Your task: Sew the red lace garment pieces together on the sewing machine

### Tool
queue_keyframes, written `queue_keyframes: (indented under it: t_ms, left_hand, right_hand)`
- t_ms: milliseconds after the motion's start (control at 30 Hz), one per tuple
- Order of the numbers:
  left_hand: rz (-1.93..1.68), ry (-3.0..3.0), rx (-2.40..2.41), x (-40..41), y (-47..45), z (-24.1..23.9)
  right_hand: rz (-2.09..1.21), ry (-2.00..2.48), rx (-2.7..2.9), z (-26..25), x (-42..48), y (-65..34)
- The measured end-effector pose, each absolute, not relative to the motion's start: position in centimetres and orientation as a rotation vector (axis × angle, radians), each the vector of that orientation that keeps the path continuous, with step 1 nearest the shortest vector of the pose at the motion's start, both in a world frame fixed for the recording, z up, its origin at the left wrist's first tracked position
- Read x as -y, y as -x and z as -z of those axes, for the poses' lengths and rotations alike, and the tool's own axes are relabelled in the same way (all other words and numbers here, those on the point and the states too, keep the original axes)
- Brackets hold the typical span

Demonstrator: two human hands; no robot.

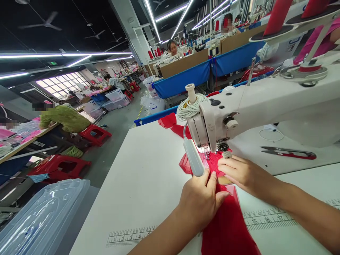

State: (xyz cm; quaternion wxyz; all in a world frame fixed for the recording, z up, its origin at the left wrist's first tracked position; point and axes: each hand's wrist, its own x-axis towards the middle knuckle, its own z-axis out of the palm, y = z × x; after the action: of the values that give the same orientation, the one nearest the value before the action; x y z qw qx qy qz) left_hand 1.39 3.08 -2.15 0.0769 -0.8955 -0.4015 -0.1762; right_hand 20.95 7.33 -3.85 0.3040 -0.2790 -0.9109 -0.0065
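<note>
A strip of red fabric (228,223) runs from the table's front edge up under the needle of a white sewing machine (255,92). My left hand (200,194) presses on the fabric just in front of the presser foot (207,154), fingers stretched forward and thumb out to the right. Fingertips of my right hand (239,171) rest on the lacy red part beside the needle, fingers extended close together. A small lamp (193,157) hangs left of the needle and covers part of the cloth. More red fabric (170,122) lies behind the machine head.
Thread snips (289,153) lie right of the needle on the white table (143,170), which has a printed ruler (132,236) near its front. Red thread cones (277,17) stand above the machine. A clear plastic bin (47,212) and red stools (60,168) are at left; several people work beyond.
</note>
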Motion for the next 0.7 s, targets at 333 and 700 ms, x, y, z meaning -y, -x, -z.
queue_keyframes:
  t_ms: [333,700]
  left_hand:
    - [0.546,2.581,1.151,-2.9,-1.6,2.6]
    - [0.516,2.572,1.219,-3.7,-1.2,3.6]
  right_hand:
    - [0.022,0.725,2.399,3.8,-7.5,-21.0]
    - [-0.017,0.775,2.431,3.7,-8.2,-21.2]
